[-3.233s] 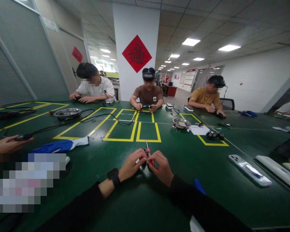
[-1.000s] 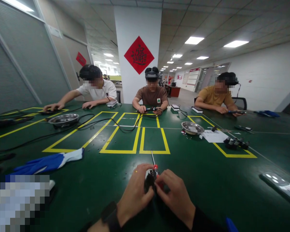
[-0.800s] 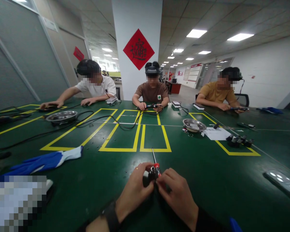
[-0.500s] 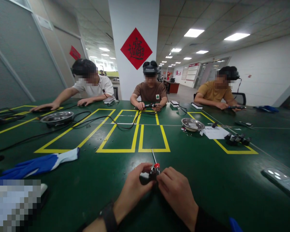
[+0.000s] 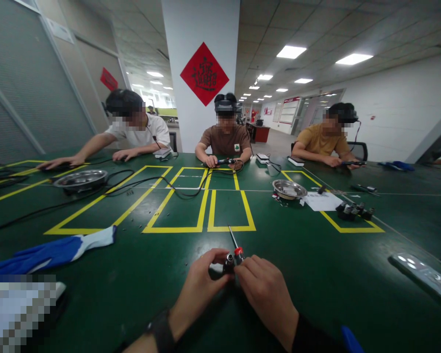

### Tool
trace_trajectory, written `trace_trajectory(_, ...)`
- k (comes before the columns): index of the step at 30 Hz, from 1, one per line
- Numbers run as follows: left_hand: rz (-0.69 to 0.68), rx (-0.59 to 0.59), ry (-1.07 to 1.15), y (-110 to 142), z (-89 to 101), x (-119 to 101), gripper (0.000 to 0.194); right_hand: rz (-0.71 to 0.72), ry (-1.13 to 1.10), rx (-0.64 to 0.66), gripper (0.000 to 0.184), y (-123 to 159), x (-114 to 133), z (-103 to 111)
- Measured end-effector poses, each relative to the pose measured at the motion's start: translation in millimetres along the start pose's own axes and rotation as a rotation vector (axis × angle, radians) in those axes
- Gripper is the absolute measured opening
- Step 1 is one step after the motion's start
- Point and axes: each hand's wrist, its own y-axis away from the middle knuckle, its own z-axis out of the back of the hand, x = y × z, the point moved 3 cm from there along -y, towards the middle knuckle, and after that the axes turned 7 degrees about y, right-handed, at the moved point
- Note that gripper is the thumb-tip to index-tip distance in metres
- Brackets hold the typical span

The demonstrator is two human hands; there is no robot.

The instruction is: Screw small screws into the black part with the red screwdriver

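Note:
My left hand [image 5: 202,277] is curled, thumb and fingers closed around a small dark cylindrical part [image 5: 228,264] with a shiny metal ring on its upper end. Close beside it, my right hand [image 5: 266,282] is closed at the handle of a screwdriver [image 5: 238,252] with a red collar. The thin metal shaft points away from me, towards the yellow tape. Most of the handle is hidden behind my right fingers. The fingertips of both hands are near each other, low over the green table [image 5: 150,294].
A blue-and-white glove [image 5: 55,252] lies left; a power strip [image 5: 422,274] lies right. Farther off are two metal bowls [image 5: 81,180] [image 5: 289,189], a paper sheet [image 5: 321,201], dark parts [image 5: 355,211] and black cables [image 5: 143,182]. Three people sit across the table.
The dark part in my left hand has shifted slightly left, away from the screwdriver's collar. My right fingers remain close to the handle. The whole view has swung slightly right.

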Motion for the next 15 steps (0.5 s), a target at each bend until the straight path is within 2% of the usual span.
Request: trace_trajectory(15,-0.054,0.021,0.006,-0.6,-0.4,1.5,0.037,0.053,-0.014,-0.022,0.01,0.0,-4.0,-1.7)
